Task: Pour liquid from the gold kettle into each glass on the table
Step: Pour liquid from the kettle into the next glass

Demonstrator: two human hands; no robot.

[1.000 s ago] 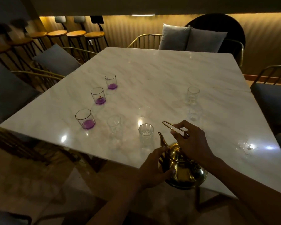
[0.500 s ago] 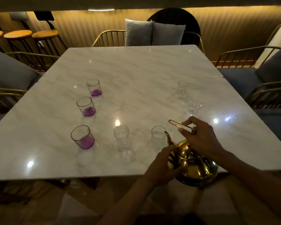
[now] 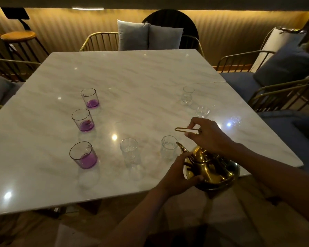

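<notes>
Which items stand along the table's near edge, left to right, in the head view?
Glass with purple liquid → empty clear glass → second empty glass → gold kettle, held by both hands.

A marble table (image 3: 132, 77) is carrying three glasses with purple liquid (image 3: 83, 155) and several clear glasses (image 3: 128, 150).
</notes>
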